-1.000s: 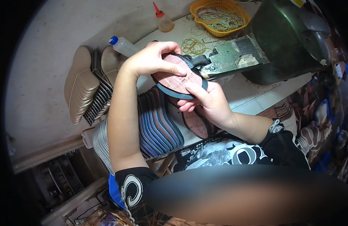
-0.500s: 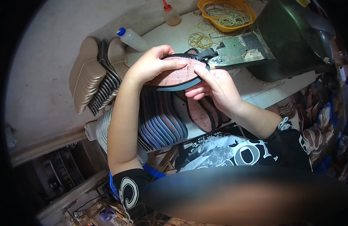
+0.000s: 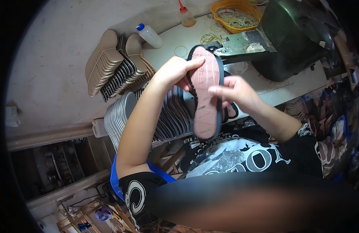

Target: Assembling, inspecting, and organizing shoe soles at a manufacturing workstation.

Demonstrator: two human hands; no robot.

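A shoe sole (image 3: pixel 206 112) with a pink lined face and a dark edge stands lengthwise in front of me, toe end away. My left hand (image 3: pixel 181 72) grips its far left side, thumb flat on the pink face and fingers behind. On the opposite edge, my right hand (image 3: pixel 241 93) has its thumb across the pink face, its other fingers partly hidden beyond the rim. The green machine's arm (image 3: pixel 241 43) lies just beyond the toe. Other pink-faced soles (image 3: pixel 230 112) rest on the table behind the held one.
Tan soles (image 3: pixel 105 58) tied with bands lean at the left, above a row of grey and dark soles (image 3: pixel 169 116). A blue-capped bottle (image 3: pixel 150 37), a red-tipped bottle (image 3: pixel 187 19) and a yellow basket (image 3: pixel 235 29) of rubber bands stand at the back. More pieces (image 3: pixel 334 136) lie at right.
The sole has swung from lying crosswise by the machine to pointing lengthwise, and its heel end is now nearer my body. My right hand has shifted along its right edge.
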